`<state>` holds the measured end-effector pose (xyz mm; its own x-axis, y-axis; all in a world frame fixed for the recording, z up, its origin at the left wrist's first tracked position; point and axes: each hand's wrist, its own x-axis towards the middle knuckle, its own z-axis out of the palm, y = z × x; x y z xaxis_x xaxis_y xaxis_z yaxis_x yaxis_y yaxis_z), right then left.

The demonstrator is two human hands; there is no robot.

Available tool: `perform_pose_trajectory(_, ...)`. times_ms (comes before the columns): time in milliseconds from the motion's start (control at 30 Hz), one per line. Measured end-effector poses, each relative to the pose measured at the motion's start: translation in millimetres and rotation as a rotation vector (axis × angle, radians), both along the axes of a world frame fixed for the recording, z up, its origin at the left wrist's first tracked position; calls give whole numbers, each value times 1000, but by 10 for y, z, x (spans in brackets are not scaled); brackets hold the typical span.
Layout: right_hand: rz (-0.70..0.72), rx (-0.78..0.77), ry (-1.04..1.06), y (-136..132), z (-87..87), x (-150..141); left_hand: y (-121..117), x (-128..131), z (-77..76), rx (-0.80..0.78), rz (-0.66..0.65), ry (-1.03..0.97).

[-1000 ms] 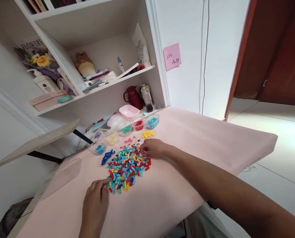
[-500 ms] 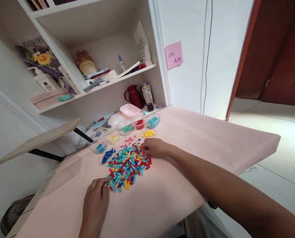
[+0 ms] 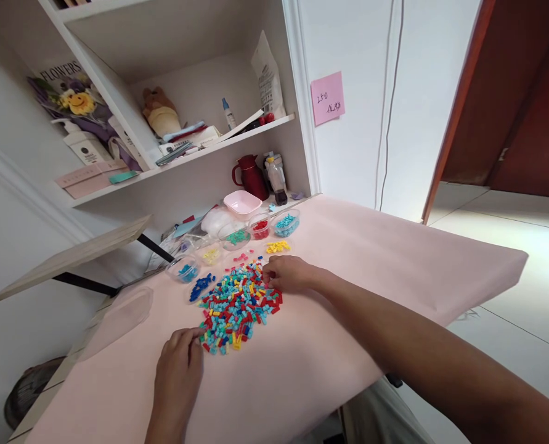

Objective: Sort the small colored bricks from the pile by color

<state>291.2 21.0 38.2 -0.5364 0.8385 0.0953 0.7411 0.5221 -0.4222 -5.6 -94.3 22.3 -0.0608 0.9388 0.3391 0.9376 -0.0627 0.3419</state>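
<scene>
A heap of small mixed-colour bricks (image 3: 237,302) (red, blue, teal, yellow) lies on the pink-covered table (image 3: 371,259). My left hand (image 3: 179,370) rests at the heap's near left edge, fingers curled, fingertips touching the bricks. My right hand (image 3: 288,273) sits at the heap's far right edge, fingers pinched together among the bricks; what they hold is hidden. Behind the heap stand small clear cups holding sorted bricks: teal (image 3: 284,224), red (image 3: 259,229), green (image 3: 236,237), yellow (image 3: 211,254), blue (image 3: 186,271). Loose piles of yellow bricks (image 3: 277,246) and dark blue bricks (image 3: 201,287) lie beside them.
A pink bowl (image 3: 242,203), a dark red jug (image 3: 251,177) and a bottle (image 3: 276,179) stand at the table's back. White shelves (image 3: 186,154) above hold clutter. A wooden board (image 3: 71,259) juts out at left. A pink sticky note (image 3: 328,98) hangs on the wall.
Both hands stay at the heap's edges with only small finger movement. The camera view has shifted slightly.
</scene>
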Motion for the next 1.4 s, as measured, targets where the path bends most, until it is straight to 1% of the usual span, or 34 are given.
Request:
perform_pose_trajectory(300,27,7,15,40,-48,3,-6,-3,-18,-7,-4,0)
perform_pose_trajectory(500,37,27,12,52,-78,5,-13,19,-3,-20,1,7)
perform_pose_trajectory(1067,32,31,-2,44,-71,1,-13,12,-6,-8,0,20)
perform_pose_trajectory(1400,26,-4,5,10,-28,0,-1,2,-16,16,-14,30)
